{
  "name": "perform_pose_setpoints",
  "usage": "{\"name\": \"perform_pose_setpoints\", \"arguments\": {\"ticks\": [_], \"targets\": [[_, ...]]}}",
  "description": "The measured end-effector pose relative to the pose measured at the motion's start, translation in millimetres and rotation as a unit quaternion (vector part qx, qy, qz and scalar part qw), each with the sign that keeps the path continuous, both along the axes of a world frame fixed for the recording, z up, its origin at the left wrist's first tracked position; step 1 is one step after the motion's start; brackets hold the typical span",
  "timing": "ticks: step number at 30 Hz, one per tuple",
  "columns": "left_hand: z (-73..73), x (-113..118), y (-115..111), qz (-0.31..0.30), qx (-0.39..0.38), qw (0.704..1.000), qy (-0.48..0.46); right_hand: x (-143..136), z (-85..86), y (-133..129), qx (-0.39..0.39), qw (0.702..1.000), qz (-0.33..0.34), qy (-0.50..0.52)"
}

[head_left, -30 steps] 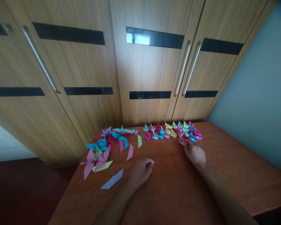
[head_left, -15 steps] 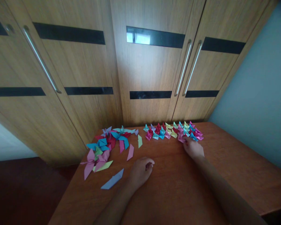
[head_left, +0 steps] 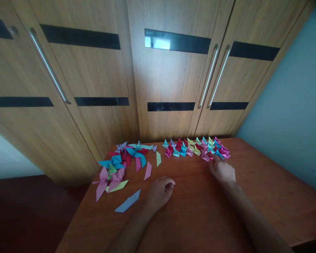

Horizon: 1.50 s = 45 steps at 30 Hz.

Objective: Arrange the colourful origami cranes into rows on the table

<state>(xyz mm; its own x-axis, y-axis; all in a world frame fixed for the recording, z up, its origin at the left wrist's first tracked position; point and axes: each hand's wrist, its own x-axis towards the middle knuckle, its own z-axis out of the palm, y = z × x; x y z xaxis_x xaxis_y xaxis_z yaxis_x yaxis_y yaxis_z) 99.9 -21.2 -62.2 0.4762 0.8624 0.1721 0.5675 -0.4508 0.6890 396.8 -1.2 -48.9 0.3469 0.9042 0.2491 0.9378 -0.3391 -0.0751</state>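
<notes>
Beside the curled, seemingly empty left hand (head_left: 159,194), a blue strip (head_left: 127,201) is angled near-left to far-right; opening and hold of the right hand (head_left: 223,171) near pink papers (head_left: 205,156) cannot be determined.

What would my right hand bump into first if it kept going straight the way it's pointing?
Probably the pink folded paper at the near edge of the colourful group. Your right hand looks so close it may already be touching; the depth is hard to judge.
</notes>
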Motion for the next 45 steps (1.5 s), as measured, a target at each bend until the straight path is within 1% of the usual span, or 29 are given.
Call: {"name": "perform_pose_setpoints", "arguments": {"ticks": [2,4,7,8,10,13,17,19,22,24,25,27,31,34,36,40,45], "targets": [[-0.2,0.3,-0.6,0.002,0.005,1.000,0.000,-11.2,-1.1,-10.1,0.028,1.000,0.001,0.007],[0.0,0.6,-1.4,0.002,0.008,1.000,0.003,-26.0,-5.2,-15.7,0.028,0.999,0.035,0.031],[1.9,0.2,-3.0,-0.004,0.013,1.000,0.008,-48.3,-14.8,-13.1,-0.015,0.992,0.104,0.076],[3.0,-0.2,-3.6,-0.004,0.014,1.000,0.008,-54.0,-18.3,-10.4,-0.029,0.989,0.117,0.087],[5.8,-2.0,-5.2,0.004,0.019,1.000,0.008,-61.2,-24.7,-5.2,-0.044,0.986,0.123,0.105],[12.5,-8.4,-7.7,0.051,0.046,0.997,0.021,-62.6,-31.5,-2.9,-0.030,0.982,0.138,0.123],[27.5,-28.9,-5.1,0.146,0.100,0.982,0.071,-57.5,-35.4,-6.8,0.001,0.969,0.195,0.153],[36.2,-44.8,2.9,0.190,0.129,0.968,0.104,-55.7,-36.3,-7.4,0.005,0.964,0.206,0.169],[46.9,-69.1,24.4,0.245,0.157,0.946,0.146,-54.4,-37.7,-5.8,0.003,0.961,0.199,0.190],[51.0,-79.0,42.4,0.261,0.160,0.935,0.176,-54.0,-38.4,-4.5,0.004,0.959,0.199,0.200],[52.0,-80.7,51.6,0.260,0.161,0.933,0.192,-53.8,-38.7,-4.1,0.005,0.958,0.202,0.204],[52.0,-77.1,68.9,0.245,0.162,0.930,0.221,-53.5,-39.2,-3.6,0.003,0.955,0.211,0.209],[47.6,-51.7,98.1,0.212,0.154,0.932,0.249,-52.2,-40.6,-2.6,0.006,0.952,0.215,0.218],[44.4,-32.9,117.0,0.214,0.148,0.931,0.255,-51.3,-41.4,-2.0,0.014,0.950,0.215,0.225],[42.9,-24.9,127.5,0.220,0.142,0.930,0.259,-51.0,-41.2,-1.7,0.017,0.949,0.215,0.229],[40.1,-17.9,141.2,0.232,0.124,0.927,0.269,-51.7,-38.9,-1.5,0.018,0.948,0.216,0.233],[38.1,-18.5,152.4,0.273,0.103,0.919,0.265,-53.0,-37.9,-1.5,0.022,0.949,0.217,0.226]]}}
